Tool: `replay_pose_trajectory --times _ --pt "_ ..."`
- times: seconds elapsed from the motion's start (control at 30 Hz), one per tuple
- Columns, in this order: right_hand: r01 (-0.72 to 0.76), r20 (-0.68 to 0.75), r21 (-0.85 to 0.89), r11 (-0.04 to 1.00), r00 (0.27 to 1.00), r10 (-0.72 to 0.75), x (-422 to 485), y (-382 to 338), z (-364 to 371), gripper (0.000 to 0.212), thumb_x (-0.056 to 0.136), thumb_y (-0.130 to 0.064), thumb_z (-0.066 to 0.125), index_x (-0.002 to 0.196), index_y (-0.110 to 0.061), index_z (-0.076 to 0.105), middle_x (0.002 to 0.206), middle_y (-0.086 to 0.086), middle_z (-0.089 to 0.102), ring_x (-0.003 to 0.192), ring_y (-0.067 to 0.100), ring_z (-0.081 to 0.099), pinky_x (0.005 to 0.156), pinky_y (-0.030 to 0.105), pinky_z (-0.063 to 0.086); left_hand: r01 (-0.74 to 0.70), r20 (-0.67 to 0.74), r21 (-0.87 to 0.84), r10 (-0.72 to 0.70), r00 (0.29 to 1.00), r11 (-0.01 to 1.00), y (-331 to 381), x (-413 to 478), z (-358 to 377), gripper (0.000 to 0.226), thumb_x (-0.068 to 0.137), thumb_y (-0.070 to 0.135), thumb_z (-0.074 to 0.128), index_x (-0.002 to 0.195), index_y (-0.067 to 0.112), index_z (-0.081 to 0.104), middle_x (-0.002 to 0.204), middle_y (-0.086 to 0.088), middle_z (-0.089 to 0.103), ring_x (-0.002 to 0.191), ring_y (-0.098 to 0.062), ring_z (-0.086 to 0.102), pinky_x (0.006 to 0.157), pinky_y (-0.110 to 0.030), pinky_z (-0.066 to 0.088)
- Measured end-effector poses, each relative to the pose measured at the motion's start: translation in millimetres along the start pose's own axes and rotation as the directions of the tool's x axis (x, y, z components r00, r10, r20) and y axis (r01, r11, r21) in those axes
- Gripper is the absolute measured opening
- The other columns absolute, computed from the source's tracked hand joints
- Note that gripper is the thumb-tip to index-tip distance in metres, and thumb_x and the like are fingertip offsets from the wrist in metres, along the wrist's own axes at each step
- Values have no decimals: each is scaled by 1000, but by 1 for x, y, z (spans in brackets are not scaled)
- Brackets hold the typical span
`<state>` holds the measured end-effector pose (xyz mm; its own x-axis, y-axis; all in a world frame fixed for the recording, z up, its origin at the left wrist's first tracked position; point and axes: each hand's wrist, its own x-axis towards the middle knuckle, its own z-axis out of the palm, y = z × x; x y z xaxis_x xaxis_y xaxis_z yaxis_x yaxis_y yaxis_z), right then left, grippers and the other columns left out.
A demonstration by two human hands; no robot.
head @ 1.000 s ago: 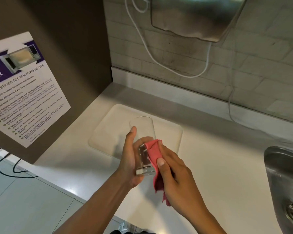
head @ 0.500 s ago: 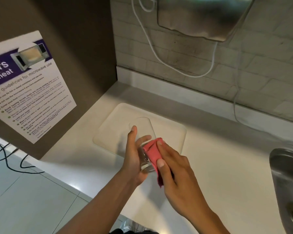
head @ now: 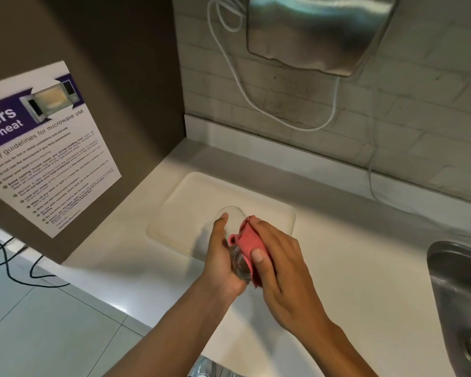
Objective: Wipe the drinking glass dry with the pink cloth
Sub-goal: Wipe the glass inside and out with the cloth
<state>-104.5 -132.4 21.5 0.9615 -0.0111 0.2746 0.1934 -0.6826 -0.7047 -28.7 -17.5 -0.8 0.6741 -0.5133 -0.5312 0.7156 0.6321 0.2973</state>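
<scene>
A clear drinking glass [head: 234, 216] is held tilted above the counter, its rim pointing away from me and its thick base toward me. My left hand [head: 220, 261] grips the glass from the left, thumb along its side. My right hand [head: 279, 270] presses the pink cloth [head: 247, 240] against the right side of the glass, fingers spread over the cloth. The cloth hides most of the glass's right wall, and part of it is tucked under my palm.
A white mat [head: 185, 202] lies on the pale counter [head: 365, 281] under the glass. A steel sink [head: 460, 289] is at the right edge. A brown panel with a microwave notice [head: 46, 151] stands left. A steel wall unit [head: 321, 34] and white cable [head: 229, 66] hang behind.
My right hand has slid the pink cloth up the glass toward its rim. The glass has turned a little in my left hand. The camera has shifted slightly.
</scene>
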Motion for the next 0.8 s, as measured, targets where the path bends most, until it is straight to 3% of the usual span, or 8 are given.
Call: replay_pose_trajectory --times 0.13,0.23,0.37,0.43,0.53,0.67,0.73,0.8 --pt "202 13 -140 969 979 -202 -1 7 2 47 108 -45 29 154 -44 26 158 -23 29 147 9 26 119 21 23 39 13 -10 -39 999 999 -1 -6 0 64 99 61 52 90 6 83 82 -12 80 69 -28 80 56 -36 65" --pt "383 35 -199 902 923 -384 8 13 -6 45 108 -39 32 151 -31 38 155 -10 39 148 9 25 121 32 27 80 21 30 -81 997 996 -2 -8 0 59 100 58 52 90 8 81 74 -9 76 60 -26 77 47 -32 60" --pt "188 -38 74 979 982 -186 15 9 -4 46 103 -49 42 147 -34 46 147 -30 43 136 2 44 106 32 47 16 17 100 -18 1000 995 4 -8 8 48 100 49 56 87 9 80 82 -8 77 76 -27 78 67 -36 65" --pt "150 -92 148 977 986 -138 11 7 7 46 103 -47 45 148 -35 45 149 -28 42 139 4 42 107 31 47 -9 0 99 9 1000 995 6 -7 8 52 100 51 54 84 10 83 84 -8 80 78 -27 80 69 -36 66" --pt "302 -94 18 953 950 -299 5 13 12 45 106 -35 44 150 -29 44 161 -10 34 151 22 28 119 39 32 16 -74 73 -11 997 997 6 -6 4 60 99 55 53 80 9 86 82 -10 82 71 -26 81 61 -32 65" --pt "544 21 -235 805 831 -556 15 23 2 42 102 -28 56 143 -21 56 155 3 46 148 34 33 118 47 32 66 -129 -68 -74 989 996 -6 7 -9 78 114 43 35 59 10 80 60 -2 77 48 -12 75 41 -20 56" --pt "516 -7 -230 825 847 -532 23 22 1 39 101 -29 54 139 -20 61 149 2 53 144 26 39 115 45 35 84 -171 -14 -85 982 996 -11 9 -5 63 114 43 36 80 10 78 65 -3 78 52 -14 77 44 -21 58" --pt "289 -104 -69 955 950 -295 28 14 4 41 103 -36 46 139 -21 60 143 -4 57 135 12 47 109 40 44 37 -128 14 -35 991 999 -8 5 5 46 103 44 49 101 7 76 82 -11 81 69 -25 82 62 -33 65"
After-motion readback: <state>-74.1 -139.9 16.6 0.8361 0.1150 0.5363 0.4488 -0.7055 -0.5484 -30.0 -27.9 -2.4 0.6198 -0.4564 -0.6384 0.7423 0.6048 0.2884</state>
